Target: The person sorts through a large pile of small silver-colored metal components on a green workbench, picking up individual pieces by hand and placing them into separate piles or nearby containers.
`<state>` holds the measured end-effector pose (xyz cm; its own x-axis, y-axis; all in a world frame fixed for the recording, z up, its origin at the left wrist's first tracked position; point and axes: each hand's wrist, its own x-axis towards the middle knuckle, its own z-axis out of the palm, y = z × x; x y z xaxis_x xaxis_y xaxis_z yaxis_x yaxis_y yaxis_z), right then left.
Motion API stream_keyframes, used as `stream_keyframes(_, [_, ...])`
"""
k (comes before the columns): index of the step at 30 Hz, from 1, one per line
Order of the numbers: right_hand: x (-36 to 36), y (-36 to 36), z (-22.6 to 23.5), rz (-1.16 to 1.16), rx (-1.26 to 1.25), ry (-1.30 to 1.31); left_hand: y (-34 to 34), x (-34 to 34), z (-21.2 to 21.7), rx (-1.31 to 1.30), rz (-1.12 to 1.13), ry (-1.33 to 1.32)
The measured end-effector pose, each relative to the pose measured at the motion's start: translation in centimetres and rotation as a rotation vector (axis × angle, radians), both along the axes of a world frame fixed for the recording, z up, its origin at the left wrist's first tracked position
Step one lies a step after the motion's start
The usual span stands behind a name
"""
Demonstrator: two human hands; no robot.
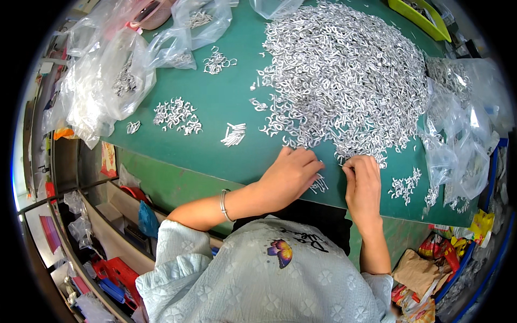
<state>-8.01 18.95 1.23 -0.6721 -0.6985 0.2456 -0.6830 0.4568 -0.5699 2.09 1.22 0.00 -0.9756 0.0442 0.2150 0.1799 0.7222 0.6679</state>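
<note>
A large heap of small curved silver metal pieces (344, 75) covers the right half of the green table (226, 97). At its near edge, my left hand (291, 175) rests with fingers curled in and tips together; what they hold, if anything, is too small to make out. A little group of straight silver pieces (319, 184) lies beside its fingertips. My right hand (363, 180) is pinched, thumb against fingers, at the heap's front edge, and any piece in it is hidden. A small sorted pile of curved pieces (405, 185) lies to its right.
Smaller piles of hooked pieces (177, 116), rings (218, 62) and straight pins (233, 134) lie on the left. Clear plastic bags (107, 81) stand at the left edge, more bags (458, 145) at the right. A yellow-green tray (420, 19) sits at the far right.
</note>
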Motion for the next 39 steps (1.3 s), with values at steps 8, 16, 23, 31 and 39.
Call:
stream_keyframes(8, [0.2, -0.3, 0.4, -0.076, -0.123, -0.139, -0.1, -0.1, 0.0, 0.09, -0.032, -0.088])
stream_keyframes(16, [1.3, -5.1, 0.1, 0.247, -0.197, -0.144, -3.9, 3.7, 2.5, 0.307, 0.457, -0.051])
stream_keyframes(23, [3.0, -13.2, -2.1, 0.414, -0.284, -0.027, -6.6, 7.4, 1.4, 0.288, 0.829, -0.032])
stream_keyframes(31, [2.5, -7.9, 1.1, 0.267, -0.216, -0.37, -4.1, 5.3, 0.5, 0.642, 0.547, -0.089])
stream_keyframes(39, [1.2, -1.3, 1.9, -0.061, -0.256, -0.259, -1.0, 2.0, 1.9, 0.506, 0.334, -0.038])
